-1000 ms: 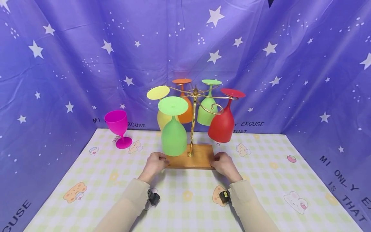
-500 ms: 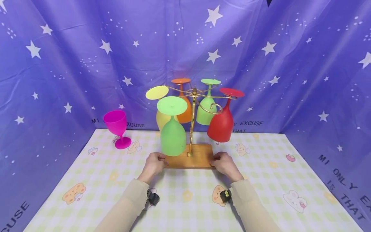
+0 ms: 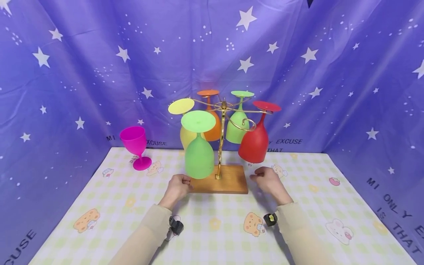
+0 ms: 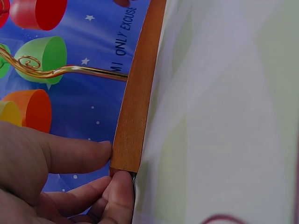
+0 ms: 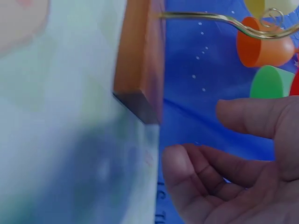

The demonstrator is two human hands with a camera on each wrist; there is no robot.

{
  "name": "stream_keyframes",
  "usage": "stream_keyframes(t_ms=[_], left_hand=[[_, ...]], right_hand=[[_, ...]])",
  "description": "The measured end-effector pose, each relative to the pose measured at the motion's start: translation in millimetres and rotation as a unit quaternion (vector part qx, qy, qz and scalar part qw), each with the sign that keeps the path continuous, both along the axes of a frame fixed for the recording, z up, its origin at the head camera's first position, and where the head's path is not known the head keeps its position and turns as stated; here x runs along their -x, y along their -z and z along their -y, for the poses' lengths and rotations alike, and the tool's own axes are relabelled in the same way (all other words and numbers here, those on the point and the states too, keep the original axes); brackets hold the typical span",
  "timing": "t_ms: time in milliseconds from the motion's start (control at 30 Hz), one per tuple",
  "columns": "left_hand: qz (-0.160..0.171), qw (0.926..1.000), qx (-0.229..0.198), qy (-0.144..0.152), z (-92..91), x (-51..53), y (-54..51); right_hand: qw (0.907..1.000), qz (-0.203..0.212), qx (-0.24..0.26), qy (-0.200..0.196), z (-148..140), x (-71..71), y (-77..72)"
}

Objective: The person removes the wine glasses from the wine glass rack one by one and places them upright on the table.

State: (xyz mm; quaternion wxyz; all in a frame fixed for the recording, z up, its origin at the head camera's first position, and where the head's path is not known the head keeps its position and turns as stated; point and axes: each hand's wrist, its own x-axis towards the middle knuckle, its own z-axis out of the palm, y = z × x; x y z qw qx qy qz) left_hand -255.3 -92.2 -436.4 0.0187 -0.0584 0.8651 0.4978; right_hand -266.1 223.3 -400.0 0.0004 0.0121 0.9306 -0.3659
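Note:
A goblet rack with a brass stem point(image 3: 221, 147) stands on a wooden base point(image 3: 232, 180). My left hand point(image 3: 177, 187) grips the base's left end; in the left wrist view the thumb point(image 4: 84, 154) lies on its top edge and the fingers touch the end. Just off the right end is my right hand point(image 3: 267, 180), holding nothing, with a gap between thumb point(image 5: 247, 114) and loosely curled fingers. Upside down on the rack's arms hang a front green goblet point(image 3: 199, 158), a yellow one point(image 3: 186, 138), an orange one point(image 3: 213, 125), a rear green one point(image 3: 237, 127) and a red one point(image 3: 255, 143).
A magenta goblet point(image 3: 135, 141) stands upright on the table at the back left. One curled brass arm point(image 3: 248, 127) of the rack carries no goblet. A checked cloth point(image 3: 212, 239) covers the table, and a blue star-printed curtain point(image 3: 185, 55) encloses it.
My right hand has let go of the base's right end and moved right, slightly away from it. The left hand keeps its grip; the rack and goblets stand as before.

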Motion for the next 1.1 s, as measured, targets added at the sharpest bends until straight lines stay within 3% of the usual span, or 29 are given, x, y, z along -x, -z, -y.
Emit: stream_keyframes(t_ms=[200, 367, 533, 733, 933, 1100], left_hand=[[-0.003, 1.0000, -0.003, 0.001, -3.4, 0.5, 1.2], [0.003, 1.0000, -0.006, 0.005, -4.3, 0.3, 1.7], [0.003, 1.0000, -0.003, 0.008, -1.3, 0.7, 2.2], [0.010, 0.9999, -0.006, 0.004, -1.3, 0.9, 0.0], [0.012, 0.9999, -0.001, -0.001, -1.4, 0.0, -0.7], [0.010, 0.9999, -0.003, 0.001, -2.1, -0.4, 0.0]], right_hand=[[0.9976, -0.068, -0.012, 0.004, -20, -1.1, -24.2], [0.9899, -0.140, -0.017, 0.013, -30, -1.3, -49.0], [0.9712, -0.235, -0.027, 0.030, -31, -1.5, -81.1], [0.9476, -0.315, -0.027, 0.045, -30, -0.1, -115.1], [0.9264, -0.374, -0.025, 0.040, -30, 5.4, -133.5], [0.8996, -0.436, -0.008, 0.023, -29, 9.7, -143.5]])
